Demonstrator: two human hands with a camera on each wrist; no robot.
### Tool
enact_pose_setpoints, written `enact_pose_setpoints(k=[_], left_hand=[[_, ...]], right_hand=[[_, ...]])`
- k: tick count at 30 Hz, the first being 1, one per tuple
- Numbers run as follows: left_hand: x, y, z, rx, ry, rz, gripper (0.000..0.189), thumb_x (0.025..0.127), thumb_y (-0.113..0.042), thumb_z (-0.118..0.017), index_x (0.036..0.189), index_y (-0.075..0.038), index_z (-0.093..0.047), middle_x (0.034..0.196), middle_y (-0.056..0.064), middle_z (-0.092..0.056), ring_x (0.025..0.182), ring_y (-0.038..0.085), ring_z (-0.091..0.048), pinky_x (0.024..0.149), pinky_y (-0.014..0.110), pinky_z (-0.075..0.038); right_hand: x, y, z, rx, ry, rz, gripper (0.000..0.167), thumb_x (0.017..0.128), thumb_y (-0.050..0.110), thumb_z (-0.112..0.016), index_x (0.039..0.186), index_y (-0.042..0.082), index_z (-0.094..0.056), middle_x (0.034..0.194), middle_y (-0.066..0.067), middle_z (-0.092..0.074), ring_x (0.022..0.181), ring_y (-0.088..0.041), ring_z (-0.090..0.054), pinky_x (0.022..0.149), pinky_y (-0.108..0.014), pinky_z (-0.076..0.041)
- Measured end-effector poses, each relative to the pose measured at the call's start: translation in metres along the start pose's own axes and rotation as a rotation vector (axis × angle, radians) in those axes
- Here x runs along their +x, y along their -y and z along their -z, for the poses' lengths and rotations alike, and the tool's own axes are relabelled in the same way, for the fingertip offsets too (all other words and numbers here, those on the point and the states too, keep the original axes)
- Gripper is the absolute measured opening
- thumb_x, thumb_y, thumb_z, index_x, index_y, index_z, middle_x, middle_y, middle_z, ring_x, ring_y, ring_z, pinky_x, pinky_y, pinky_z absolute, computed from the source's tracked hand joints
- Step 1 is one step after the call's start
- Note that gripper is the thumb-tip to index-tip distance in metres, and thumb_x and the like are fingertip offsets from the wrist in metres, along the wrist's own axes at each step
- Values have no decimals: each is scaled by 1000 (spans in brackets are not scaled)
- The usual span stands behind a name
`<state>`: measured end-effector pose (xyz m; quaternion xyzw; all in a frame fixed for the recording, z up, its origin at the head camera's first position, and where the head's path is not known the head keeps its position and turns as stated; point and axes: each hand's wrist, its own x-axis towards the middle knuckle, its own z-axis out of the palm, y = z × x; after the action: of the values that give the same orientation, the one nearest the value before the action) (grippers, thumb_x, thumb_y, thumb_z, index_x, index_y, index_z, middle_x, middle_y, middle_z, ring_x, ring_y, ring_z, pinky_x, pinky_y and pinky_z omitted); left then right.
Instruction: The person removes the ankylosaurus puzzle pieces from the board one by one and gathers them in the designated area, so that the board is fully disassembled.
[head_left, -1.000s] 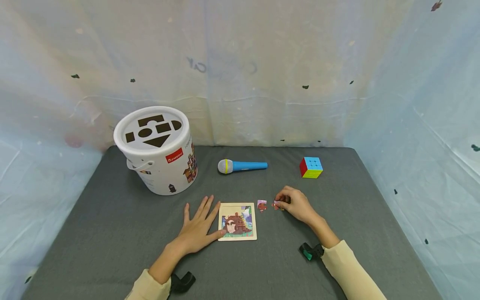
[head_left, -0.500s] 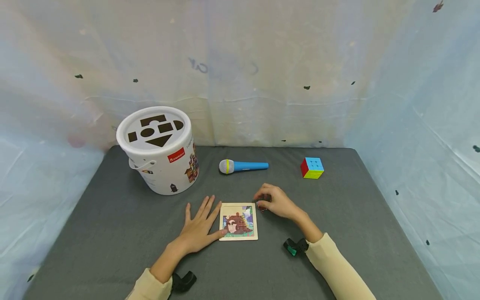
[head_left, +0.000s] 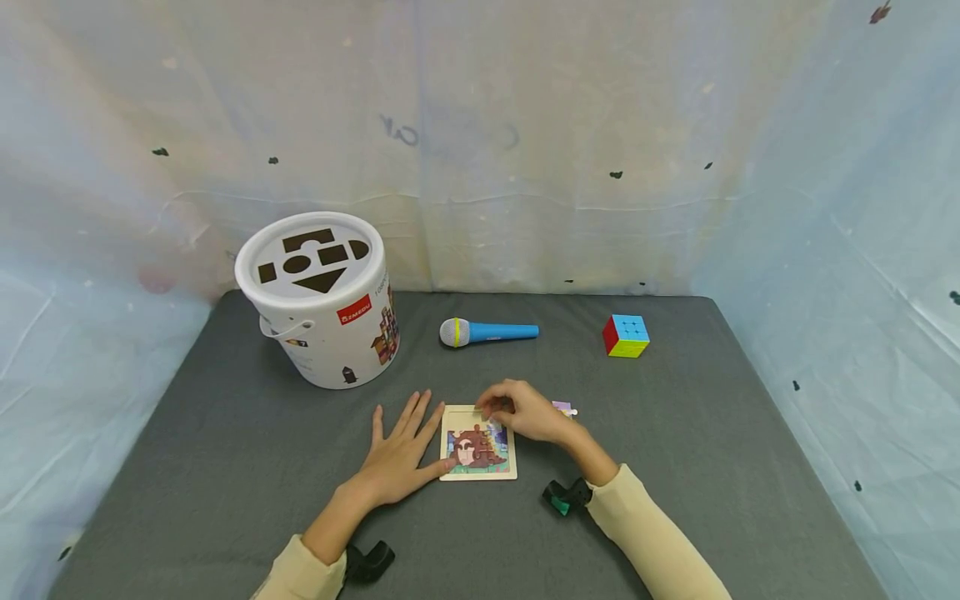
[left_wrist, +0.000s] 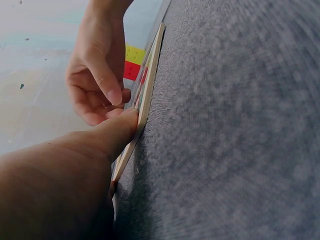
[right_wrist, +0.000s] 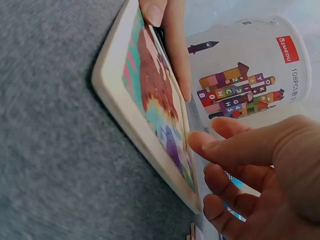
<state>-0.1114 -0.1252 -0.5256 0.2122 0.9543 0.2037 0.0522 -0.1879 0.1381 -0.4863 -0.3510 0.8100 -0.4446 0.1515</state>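
Observation:
A square wooden jigsaw puzzle point(head_left: 478, 477) lies in front of me, showing a brown-haired figure, with bare wood along its upper part. My left hand point(head_left: 401, 467) lies beside it with fingers spread, its thumb resting on the puzzle's left border. Over the puzzle's upper right corner is my right hand point(head_left: 525, 410), thumb and fingers bent towards each other. In the right wrist view the thumb point(right_wrist: 220, 150) hides most of the index finger; I cannot tell whether a piece sits between them. A loose puzzle piece point(head_left: 562, 407) with a pink top shows just beyond the right hand.
A white bucket point(head_left: 315, 333) with shape cut-outs in its lid stands at the back left. Behind the puzzle lies a toy microphone point(head_left: 491, 332) with a blue handle. To its right sits a puzzle cube point(head_left: 626, 336). The grey-covered table point(head_left: 247, 500) meets pale sheeting at the back.
My right hand has moved left from the loose pieces to over the puzzle's upper right corner. The piece just right of the puzzle no longer shows there. My left hand has stayed put.

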Motion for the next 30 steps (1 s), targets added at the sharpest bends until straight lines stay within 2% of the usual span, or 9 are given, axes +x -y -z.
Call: enact_pose_setpoints(k=[15,23,30], left_hand=[[-1,0,1,-8,7,3,92,93,-73,-45,161,-20,-16,168,8,-2,153,25,3,109,69,15],[0,0,0,-7,9,6,92,92,-74,-44,161,-20,-16,168,8,-2,153,25,2,109,69,15],[0,0,0,-10,11,6,92,92,-74,-44,161,-20,-15,168,7,-1,153,25,3,109,69,15]], right_hand=[[-1,2,-6,-88,-4,-22,21,92,-7,-62,107,2,-73,89,-7,-65,82,-14,-52,72,-26,-44],[-1,4,-8,-99,-11,-4,23,90,-9,-62,105,3,-73,89,-6,-65,84,-20,-55,73,-27,-45],[-3,7,-9,-167,-9,35,23,90,-7,-65,106,6,-74,93,-8,-66,85,-24,-54,72,-29,-45]])
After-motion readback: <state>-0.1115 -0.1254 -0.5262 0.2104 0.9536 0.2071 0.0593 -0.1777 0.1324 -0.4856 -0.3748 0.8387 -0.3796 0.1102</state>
